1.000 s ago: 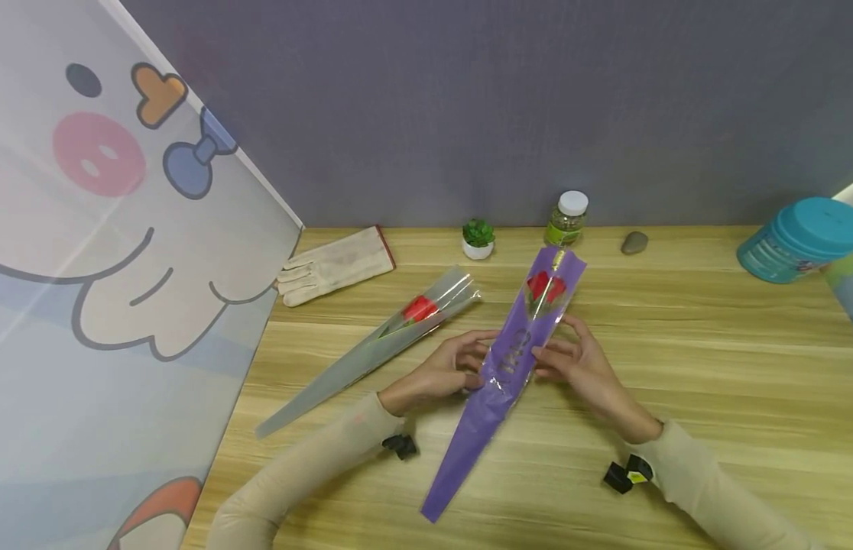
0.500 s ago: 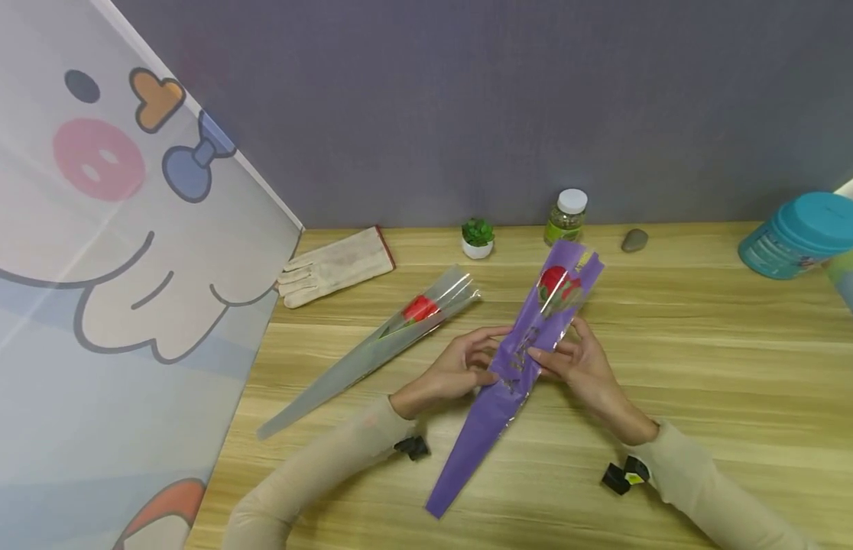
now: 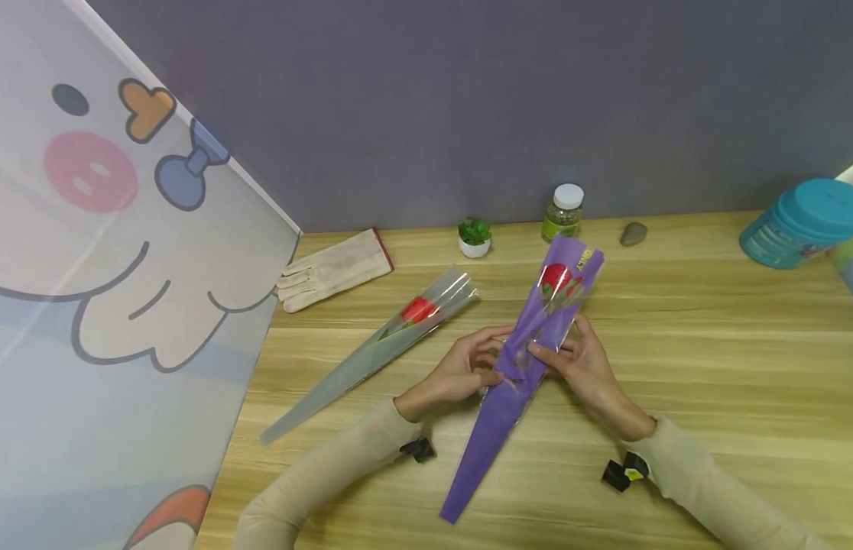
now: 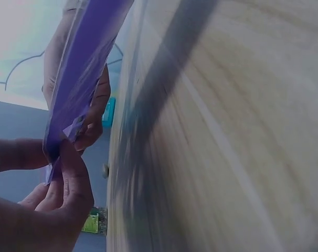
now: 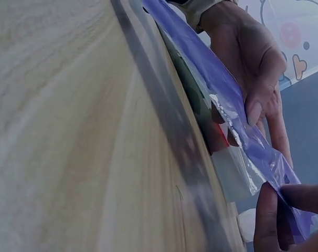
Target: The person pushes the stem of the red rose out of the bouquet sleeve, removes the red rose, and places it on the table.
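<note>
A red rose point(image 3: 555, 279) in a long, tapering purple sleeve point(image 3: 491, 428) with a clear front is held up above the table. My left hand point(image 3: 461, 370) pinches the sleeve's left edge near its middle, thumb in front and fingers behind. On the opposite edge, slightly higher, my right hand point(image 3: 585, 370) pinches it the same way. The flower end points away and to the right, the narrow end toward me. In the right wrist view the purple film point(image 5: 253, 147) looks creased between the hands. Left of it, a second red rose point(image 3: 419, 309) lies in a grey-and-clear sleeve point(image 3: 330, 386).
Along the back stand a work glove point(image 3: 337, 269), a small potted plant point(image 3: 475, 237), a white-lidded jar point(image 3: 562, 212) and a grey stone point(image 3: 634, 234). A teal tub point(image 3: 805, 224) is at the far right. A cartoon-printed panel point(image 3: 124, 305) borders the wooden table point(image 3: 729, 367) on the left.
The purple sleeve has shifted slightly right and turned about its length, its flower end now farther right. My left hand has moved a little right with it; both hands keep their grip.
</note>
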The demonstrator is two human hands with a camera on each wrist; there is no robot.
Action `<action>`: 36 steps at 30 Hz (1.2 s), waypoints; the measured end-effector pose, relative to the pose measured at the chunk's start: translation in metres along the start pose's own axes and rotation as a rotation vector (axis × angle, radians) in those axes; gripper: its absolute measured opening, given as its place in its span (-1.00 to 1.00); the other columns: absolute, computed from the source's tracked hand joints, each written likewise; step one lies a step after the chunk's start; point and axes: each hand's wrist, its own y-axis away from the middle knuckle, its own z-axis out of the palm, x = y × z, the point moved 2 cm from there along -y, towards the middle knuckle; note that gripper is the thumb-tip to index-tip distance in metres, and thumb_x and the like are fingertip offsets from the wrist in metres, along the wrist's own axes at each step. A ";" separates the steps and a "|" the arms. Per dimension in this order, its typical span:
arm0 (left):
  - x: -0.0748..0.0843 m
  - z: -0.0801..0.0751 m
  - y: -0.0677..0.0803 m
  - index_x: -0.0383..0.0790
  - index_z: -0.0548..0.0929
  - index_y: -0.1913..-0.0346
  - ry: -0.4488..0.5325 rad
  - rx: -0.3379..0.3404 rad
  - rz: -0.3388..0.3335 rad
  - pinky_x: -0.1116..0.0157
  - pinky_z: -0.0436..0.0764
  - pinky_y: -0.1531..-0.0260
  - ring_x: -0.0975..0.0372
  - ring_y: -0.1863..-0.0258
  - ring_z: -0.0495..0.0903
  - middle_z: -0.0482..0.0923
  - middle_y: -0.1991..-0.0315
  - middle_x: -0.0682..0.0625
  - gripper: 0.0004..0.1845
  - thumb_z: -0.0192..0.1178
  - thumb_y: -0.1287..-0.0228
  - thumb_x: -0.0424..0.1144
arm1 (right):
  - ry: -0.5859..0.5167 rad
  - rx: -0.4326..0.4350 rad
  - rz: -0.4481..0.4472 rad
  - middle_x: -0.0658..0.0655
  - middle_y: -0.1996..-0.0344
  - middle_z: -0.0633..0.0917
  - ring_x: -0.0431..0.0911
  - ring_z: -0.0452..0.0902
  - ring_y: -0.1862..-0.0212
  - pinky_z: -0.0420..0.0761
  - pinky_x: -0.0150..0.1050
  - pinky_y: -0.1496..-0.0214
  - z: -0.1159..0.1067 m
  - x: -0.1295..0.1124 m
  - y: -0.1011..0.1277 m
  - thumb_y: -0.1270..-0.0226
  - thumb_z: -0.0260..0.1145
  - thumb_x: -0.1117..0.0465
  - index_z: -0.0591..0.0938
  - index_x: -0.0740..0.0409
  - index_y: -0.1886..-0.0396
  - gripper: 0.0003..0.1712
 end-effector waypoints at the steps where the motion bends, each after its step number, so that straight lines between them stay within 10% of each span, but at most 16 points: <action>1: 0.000 0.000 0.000 -0.18 0.34 -0.56 0.002 0.006 -0.002 0.44 0.64 0.21 0.37 0.18 0.66 0.61 -0.13 -0.44 -0.16 0.16 -0.20 -0.71 | 0.014 0.003 -0.006 -0.18 0.25 0.85 -0.27 0.81 0.19 0.77 -0.36 0.19 0.000 0.000 -0.001 -0.41 0.35 0.46 0.21 0.01 -0.41 -0.26; 36: 0.008 -0.004 0.004 -0.18 0.42 -0.50 -0.009 0.090 -0.005 0.44 0.66 0.16 0.32 0.23 0.72 0.67 -0.09 -0.40 -0.26 0.37 -0.26 -0.54 | 0.158 0.012 -0.147 -0.31 0.16 0.79 -0.36 0.77 0.12 0.75 -0.42 0.08 -0.006 -0.035 -0.008 -0.37 0.38 0.49 0.24 -0.02 -0.49 -0.18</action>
